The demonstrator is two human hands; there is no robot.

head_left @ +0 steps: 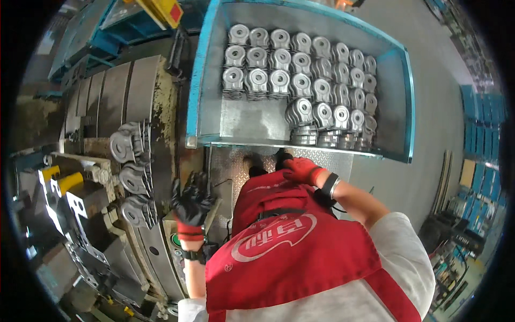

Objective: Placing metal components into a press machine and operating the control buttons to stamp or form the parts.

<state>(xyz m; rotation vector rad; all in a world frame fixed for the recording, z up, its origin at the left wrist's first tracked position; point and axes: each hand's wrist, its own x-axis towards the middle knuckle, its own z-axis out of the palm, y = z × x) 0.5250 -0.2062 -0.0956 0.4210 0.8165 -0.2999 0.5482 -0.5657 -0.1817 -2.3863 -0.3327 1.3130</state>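
Hidden: machine (pixel 80 214) at far left lay dark and hard to read | left hand (pixel 191 204), grip spread open, held nothing, hovered just beside three grey metal castings (pixel 134 177) on the machine | apron (pixel 289 252) covered the legs | right hand (pixel 301 169), fingers loosely curled, empty, near blue bin (pixel 199 91) of stacked castings (pixel 300 80).

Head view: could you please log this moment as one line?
left hand: empty, beside metal castings | right hand: empty, near blue bin | bin: stacked castings
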